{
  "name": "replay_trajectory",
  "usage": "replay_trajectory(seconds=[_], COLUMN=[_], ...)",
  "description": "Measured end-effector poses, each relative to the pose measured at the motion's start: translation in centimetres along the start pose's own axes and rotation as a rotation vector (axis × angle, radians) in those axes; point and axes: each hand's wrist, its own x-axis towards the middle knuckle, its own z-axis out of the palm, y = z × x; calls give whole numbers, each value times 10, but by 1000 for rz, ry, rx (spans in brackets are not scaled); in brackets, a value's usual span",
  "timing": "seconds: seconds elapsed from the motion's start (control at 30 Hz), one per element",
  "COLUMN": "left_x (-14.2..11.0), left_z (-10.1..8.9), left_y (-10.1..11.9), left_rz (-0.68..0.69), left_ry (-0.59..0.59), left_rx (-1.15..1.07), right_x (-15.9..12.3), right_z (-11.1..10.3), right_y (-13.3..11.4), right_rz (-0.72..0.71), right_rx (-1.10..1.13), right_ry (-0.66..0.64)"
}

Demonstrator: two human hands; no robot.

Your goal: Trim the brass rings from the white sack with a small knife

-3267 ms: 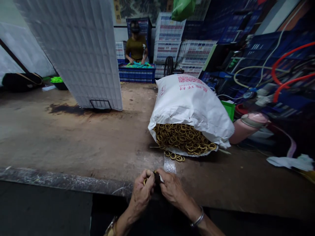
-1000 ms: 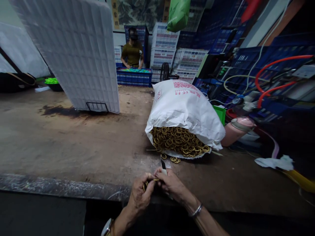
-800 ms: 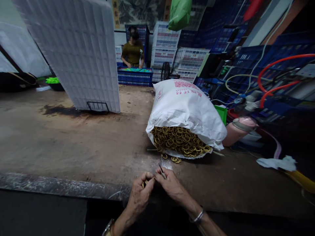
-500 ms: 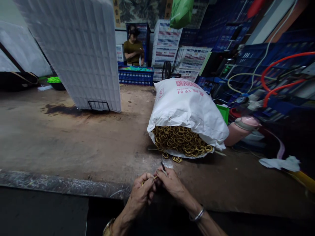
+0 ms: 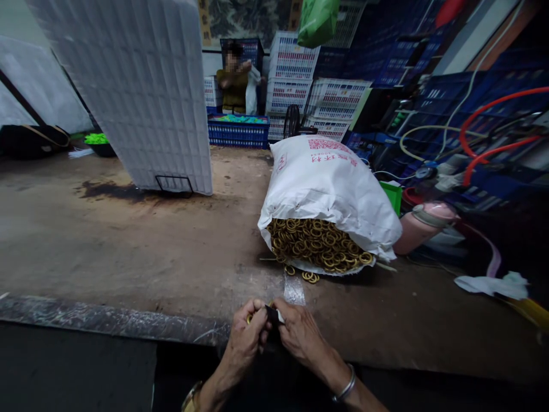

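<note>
Both of my hands are close together over the table's front edge. My left hand (image 5: 246,333) is closed, with a brass-coloured ring (image 5: 249,319) showing between its fingers. My right hand (image 5: 301,328) grips a small knife (image 5: 272,314); its dark blade lies across toward my left fingertips, and the rest is mostly covered by the hand. A sliver of yellow metal shows by the right fingertips, too small to name surely. Beyond the hands, a white woven sack (image 5: 330,183) lies on its side, its mouth full of brass-coloured rings (image 5: 319,243). Several loose rings (image 5: 310,277) lie before it.
A tall white ribbed panel (image 5: 150,103) stands on the table (image 5: 171,246) at left. A pink bottle (image 5: 424,226), red hose (image 5: 480,123) and crumpled white cloth (image 5: 493,284) are at right. Behind, a person (image 5: 235,91) stands by a blue crate (image 5: 238,134) and stacked white crates (image 5: 294,57).
The knife has swung from pointing up and away to lying across toward my left fingers. My left hand has barely moved. The person behind has raised a white bag.
</note>
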Motion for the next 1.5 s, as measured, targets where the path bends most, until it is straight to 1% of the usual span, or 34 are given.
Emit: replay_trajectory(seconds=[0.07,0.13,0.23,0.3,0.37,0.47,0.53,0.63,0.73,0.8,0.87,0.93,1.13,1.2,1.3,1.4,1.5], left_x=[0,-2,-6,-9,-11,-10,-8,-5,-4,-4,-3,-3,1,2,3,4,5], left_z=[-1,-1,-2,-2,-2,-3,-4,-3,-2,-1,-2,-3,-9,-12,-15,-16,-15], left_y=[-1,-1,-1,0,1,2,1,0,1,3,5,6,2,1,1,2,2], left_rz=[13,8,-27,-67,-102,-123,-143,-155,-142,-151,-163,-175,-217,-226,-224,-220,-254], left_ry=[0,-26,-76,-132,-175,-166,-163,-172,-148,-146,-160,-172,-202,-187,-154,-136,-119], left_rx=[28,48,-15,-100,-171,-240,-235,-217,-280,-334,-368,-383,-476,-514,-544,-558,-585], right_x=[-1,-2,1,5,8,9,11,18,27,32,32,29,19,19,22,27,32], right_z=[0,0,-3,-6,-12,-21,-25,-27,-27,-27,-26,-23,-9,-7,-6,-4,-4], right_y=[-1,-1,6,19,38,65,76,79,74,70,67,64,46,43,45,49,49], right_rz=[-5,4,50,149,276,368,409,500,581,605,594,553,336,258,165,128,162], right_rx=[-17,-45,-139,-215,-269,-294,-308,-328,-340,-346,-347,-339,-232,-179,-83,49,259], right_ry=[-8,-21,6,64,171,353,403,399,383,366,350,344,352,360,383,404,382])
